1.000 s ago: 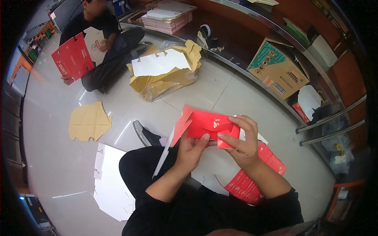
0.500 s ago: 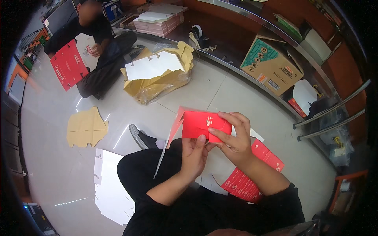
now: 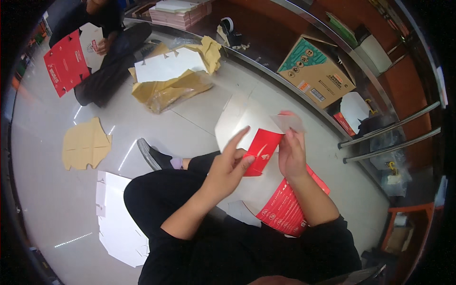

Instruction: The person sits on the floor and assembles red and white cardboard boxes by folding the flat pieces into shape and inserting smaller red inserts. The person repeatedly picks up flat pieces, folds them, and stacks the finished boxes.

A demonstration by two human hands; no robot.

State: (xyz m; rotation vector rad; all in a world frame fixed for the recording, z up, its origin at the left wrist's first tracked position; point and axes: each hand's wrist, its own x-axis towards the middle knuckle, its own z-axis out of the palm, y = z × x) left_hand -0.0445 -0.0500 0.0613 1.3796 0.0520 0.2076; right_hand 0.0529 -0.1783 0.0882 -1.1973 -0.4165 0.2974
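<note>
Above my lap is a folding carton (image 3: 262,147), red outside with a small pale print, white inside. Its large white panel (image 3: 235,121) fans out on the far side. My left hand (image 3: 223,173) is at the near left corner of the red part, thumb against its edge and index finger stretched over the white side. My right hand (image 3: 292,154) grips the right side, where a flap blurs with motion above the fingertips. Under my right forearm lies another red and white printed carton sheet (image 3: 285,213).
Flat white carton sheets (image 3: 121,221) lie left of my knee, near a brown cardboard piece (image 3: 88,145). Farther off is a torn brown paper pack (image 3: 166,90) of white sheets. A person (image 3: 102,52) sits far left with a red sheet. A cardboard box (image 3: 316,71) stands on the right shelf.
The carton has turned and spread open, so its white inside now shows. My left index finger has lifted off, and my right hand has shifted to the side edge. The whole view has shifted slightly.
</note>
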